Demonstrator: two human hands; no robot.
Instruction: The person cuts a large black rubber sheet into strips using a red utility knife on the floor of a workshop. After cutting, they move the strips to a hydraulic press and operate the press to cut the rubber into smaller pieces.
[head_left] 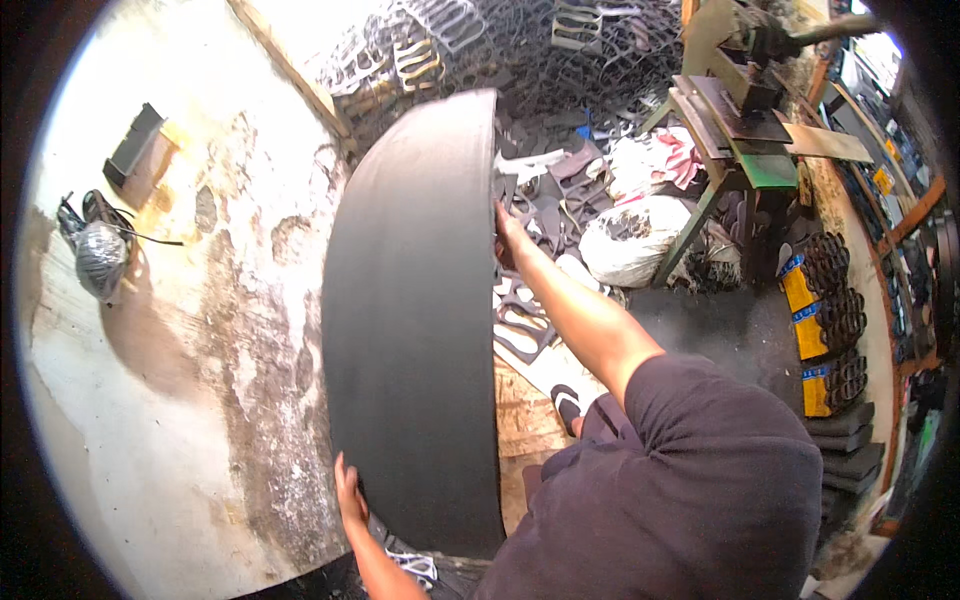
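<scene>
A large black foam or rubber sheet (pixel 415 320) stands on its edge in front of me, bowed along its left side. My right hand (pixel 507 238) grips its right edge near the top, with the fingers partly hidden behind the sheet. Low on the left edge, my left hand (pixel 350 492) holds the sheet, fingers pointing up along it. Right of the sheet lie dark cut-out scraps (pixel 525 310) with sole-shaped holes. A sandal (pixel 566 402) shows on a foot beneath my right arm.
At left, a stained wall (pixel 200 400) carries a hanging plastic bag (pixel 102 255) and a black box (pixel 135 145). A scrap heap (pixel 480 60) fills the back. Rightward are a white sack (pixel 635 240), a press machine (pixel 745 110) and sandal bundles with yellow-blue labels (pixel 812 325).
</scene>
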